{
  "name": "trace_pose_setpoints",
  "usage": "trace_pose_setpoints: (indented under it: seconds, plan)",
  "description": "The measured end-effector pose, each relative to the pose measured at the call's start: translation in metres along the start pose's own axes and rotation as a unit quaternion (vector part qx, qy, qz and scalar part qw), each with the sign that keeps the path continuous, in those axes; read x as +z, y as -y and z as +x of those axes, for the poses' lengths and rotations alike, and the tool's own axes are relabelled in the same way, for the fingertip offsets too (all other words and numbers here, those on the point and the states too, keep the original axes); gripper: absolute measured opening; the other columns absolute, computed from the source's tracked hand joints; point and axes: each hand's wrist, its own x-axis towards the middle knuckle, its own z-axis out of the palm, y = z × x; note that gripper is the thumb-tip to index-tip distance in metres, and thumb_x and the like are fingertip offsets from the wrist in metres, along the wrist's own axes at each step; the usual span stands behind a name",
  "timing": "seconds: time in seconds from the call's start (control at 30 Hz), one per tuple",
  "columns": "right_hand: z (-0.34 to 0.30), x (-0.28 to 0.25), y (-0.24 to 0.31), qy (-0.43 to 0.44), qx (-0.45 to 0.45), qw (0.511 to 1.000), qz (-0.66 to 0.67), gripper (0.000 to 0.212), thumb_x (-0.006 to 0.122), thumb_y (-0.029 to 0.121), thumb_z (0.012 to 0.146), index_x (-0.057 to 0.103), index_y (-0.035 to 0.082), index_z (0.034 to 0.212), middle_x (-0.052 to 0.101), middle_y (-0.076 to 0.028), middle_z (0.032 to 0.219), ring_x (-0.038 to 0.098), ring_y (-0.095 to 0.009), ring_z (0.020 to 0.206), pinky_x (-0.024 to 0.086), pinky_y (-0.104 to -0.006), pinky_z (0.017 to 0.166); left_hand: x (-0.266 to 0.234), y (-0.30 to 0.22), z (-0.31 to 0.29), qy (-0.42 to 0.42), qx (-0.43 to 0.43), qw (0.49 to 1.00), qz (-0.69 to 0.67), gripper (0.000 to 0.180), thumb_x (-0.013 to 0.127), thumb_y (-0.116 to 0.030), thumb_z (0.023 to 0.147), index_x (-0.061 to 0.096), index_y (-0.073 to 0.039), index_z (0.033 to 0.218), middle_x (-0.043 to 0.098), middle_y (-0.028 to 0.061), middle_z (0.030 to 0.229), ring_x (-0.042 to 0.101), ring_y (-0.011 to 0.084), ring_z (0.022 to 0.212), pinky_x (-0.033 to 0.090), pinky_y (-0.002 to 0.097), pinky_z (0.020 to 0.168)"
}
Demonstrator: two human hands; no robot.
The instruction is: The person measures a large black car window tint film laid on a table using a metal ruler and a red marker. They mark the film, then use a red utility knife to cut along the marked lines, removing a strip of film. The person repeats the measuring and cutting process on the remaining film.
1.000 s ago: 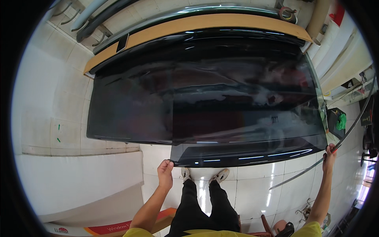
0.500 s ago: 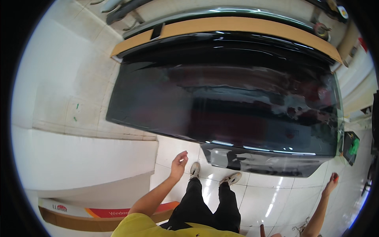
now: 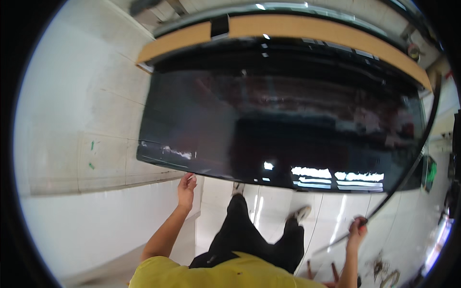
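A large sheet of dark, glossy film (image 3: 201, 120) lies over a curved panel, perhaps a car window glass, filling the middle. My left hand (image 3: 186, 191) is at its near left edge, fingertips pinched together; whatever they hold is too small to make out. On the right, my right hand (image 3: 356, 234) is closed around a long, thin dark strip (image 3: 408, 174), which looks like trimmed film. The strip curves from the panel's far right corner down past my hand, its lower end blurred. A small red spot shows at my right fingers, its object unclear.
A tan cardboard strip (image 3: 297, 26) runs along the far edge, with a black phone-like rectangle (image 3: 220, 26) on it. A green item (image 3: 430, 174) sits beyond the right end. White wall (image 3: 77, 230) is at left. Wooden legs (image 3: 334, 271) stand near my right forearm.
The flap of film hanging off the near edge is gone from there. A long dark strip is now in my right hand, which moved left. My left hand moved left, up to the sheet's edge.
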Motion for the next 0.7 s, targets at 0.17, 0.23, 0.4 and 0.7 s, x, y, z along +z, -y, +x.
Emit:
trace_pose_setpoints:
  seconds: [0.17,0.23,0.4,0.7]
  plan:
    - [-0.059,0.199,-0.001,0.084,-0.027,0.993,-0.076,0.017,0.060,0.009,0.109,0.068,0.002,0.122,0.070,-0.003,0.110,0.058,-0.010,0.094,0.047,-0.0258,0.089,-0.001,0.013,0.015,0.097,-0.056,0.982,-0.149,0.037,0.069,-0.014,0.106,0.063,-0.003,0.141,0.067,0.0018,0.121,0.061,0.0125,0.109,0.050,0.0303,0.097]
    - [-0.067,0.250,-0.005,0.045,-0.056,0.997,-0.039,0.020,0.060,0.009,0.109,0.068,0.002,0.126,0.070,-0.003,0.114,0.057,-0.010,0.099,0.045,-0.0260,0.093,-0.002,0.018,0.017,0.136,-0.054,0.977,-0.158,0.034,0.069,-0.008,0.104,0.064,-0.002,0.137,0.068,0.0016,0.127,0.061,0.0122,0.116,0.049,0.0303,0.100]
    - [-0.063,0.293,-0.009,-0.007,-0.018,0.997,-0.071,0.008,0.063,0.008,0.108,0.064,0.005,0.116,0.062,-0.002,0.100,0.055,-0.011,0.090,0.044,-0.0261,0.082,-0.015,0.037,0.036,0.193,-0.047,0.970,-0.143,0.026,0.072,-0.005,0.102,0.069,-0.001,0.128,0.069,0.0025,0.126,0.063,0.0113,0.114,0.049,0.0279,0.100]
    - [-0.064,0.283,0.016,-0.018,0.005,0.999,0.040,0.011,0.068,0.007,0.105,0.063,0.007,0.115,0.059,0.000,0.094,0.046,-0.009,0.078,0.036,-0.0243,0.068,-0.023,0.028,0.021,0.174,-0.041,0.975,-0.130,0.008,0.072,-0.008,0.102,0.073,-0.002,0.107,0.071,-0.0017,0.096,0.063,0.0076,0.092,0.050,0.0250,0.090]
